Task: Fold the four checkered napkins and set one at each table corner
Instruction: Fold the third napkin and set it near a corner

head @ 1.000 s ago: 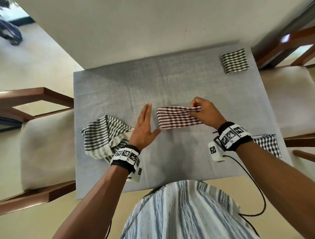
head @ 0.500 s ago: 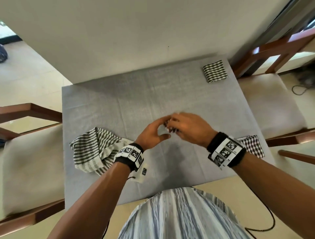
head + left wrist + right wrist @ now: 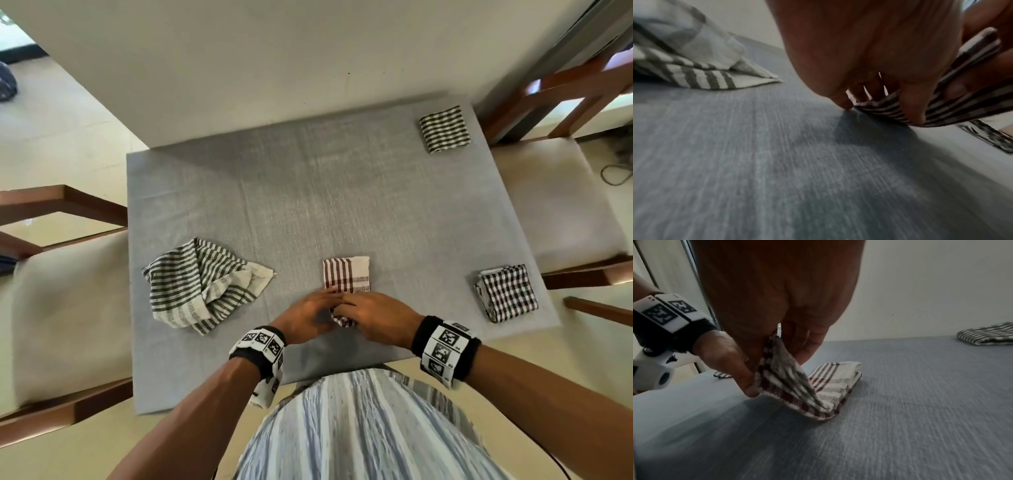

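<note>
head view | left hand (image 3: 305,317) and right hand (image 3: 371,317) both pinched near end of soft red checked napkin (image 3: 346,275), a folded strip, far end flat on rough grey tablecloth (image 3: 308,192), mid table

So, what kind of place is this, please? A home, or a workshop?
Most likely a home dining area: a small table under a grey cloth stands against a plain wall, wooden chairs with pale cushioned seats stand at its sides, and folded napkins lie at its corners.
</note>
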Motion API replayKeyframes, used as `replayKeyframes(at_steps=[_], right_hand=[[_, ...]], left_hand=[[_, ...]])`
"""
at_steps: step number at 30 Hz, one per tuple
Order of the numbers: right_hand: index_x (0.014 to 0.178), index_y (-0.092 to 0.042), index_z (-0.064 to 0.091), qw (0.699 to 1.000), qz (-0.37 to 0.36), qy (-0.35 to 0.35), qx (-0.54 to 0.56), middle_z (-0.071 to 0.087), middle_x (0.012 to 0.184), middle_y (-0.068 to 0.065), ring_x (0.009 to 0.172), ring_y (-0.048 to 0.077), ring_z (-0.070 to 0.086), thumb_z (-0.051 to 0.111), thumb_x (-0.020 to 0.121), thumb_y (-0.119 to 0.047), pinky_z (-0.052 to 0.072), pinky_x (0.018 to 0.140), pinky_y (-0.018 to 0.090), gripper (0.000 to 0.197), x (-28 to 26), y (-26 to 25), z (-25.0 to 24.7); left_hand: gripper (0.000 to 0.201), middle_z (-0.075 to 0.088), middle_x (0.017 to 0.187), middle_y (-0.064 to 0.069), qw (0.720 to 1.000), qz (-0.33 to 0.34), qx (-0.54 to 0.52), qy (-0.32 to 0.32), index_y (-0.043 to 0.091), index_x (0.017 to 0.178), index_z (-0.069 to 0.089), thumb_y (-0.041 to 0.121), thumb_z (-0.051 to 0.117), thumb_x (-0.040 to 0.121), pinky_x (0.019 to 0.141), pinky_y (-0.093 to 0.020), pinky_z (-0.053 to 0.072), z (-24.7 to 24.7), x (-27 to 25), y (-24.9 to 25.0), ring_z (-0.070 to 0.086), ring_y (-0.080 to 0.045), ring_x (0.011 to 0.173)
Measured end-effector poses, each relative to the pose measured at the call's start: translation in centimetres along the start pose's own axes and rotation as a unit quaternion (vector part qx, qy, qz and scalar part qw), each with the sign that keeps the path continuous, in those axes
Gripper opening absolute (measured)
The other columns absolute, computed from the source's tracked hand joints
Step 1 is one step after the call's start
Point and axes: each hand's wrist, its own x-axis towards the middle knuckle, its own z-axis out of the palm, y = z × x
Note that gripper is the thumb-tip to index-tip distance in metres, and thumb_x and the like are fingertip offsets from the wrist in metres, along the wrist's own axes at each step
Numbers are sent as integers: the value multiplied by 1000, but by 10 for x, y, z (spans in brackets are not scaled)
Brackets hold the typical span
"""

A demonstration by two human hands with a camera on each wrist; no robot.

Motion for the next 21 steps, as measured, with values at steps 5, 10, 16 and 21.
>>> replayKeyframes(at_steps=[5,10,16,21], right_hand=[[122,-10,63,999,8,33,24,68,114,10,101,28,63,57,87,-6,54,88,40,36,3,5,-8],[128,-15,61,999,44,25,13,68,120,8,108,25,62,54,96,-18,48,93,39,33,21,15,-21],[126,-16,62,995,91,35,31,68,122,4,106,24,63,54,97,-27,50,90,38,32,43,37,-36],[123,-22,60,990,133,28,37,68,118,-2,103,18,63,53,96,-43,51,90,40,34,56,51,-27]], left_hand=[[49,44,151,-4,996,-55,-71,-1,20,142,49,21,62,95,115,-34,35,6,0,-1,36,-13,142],[33,63,128,1,962,-124,-241,37,30,127,57,21,61,95,108,-40,44,9,-3,3,59,-14,119],[29,68,118,-8,931,-142,-317,114,13,118,66,29,62,94,102,-38,47,13,0,10,62,-23,113],[20,70,92,-9,928,-177,-273,179,13,100,69,29,57,97,85,-44,50,10,6,11,62,-20,84]])
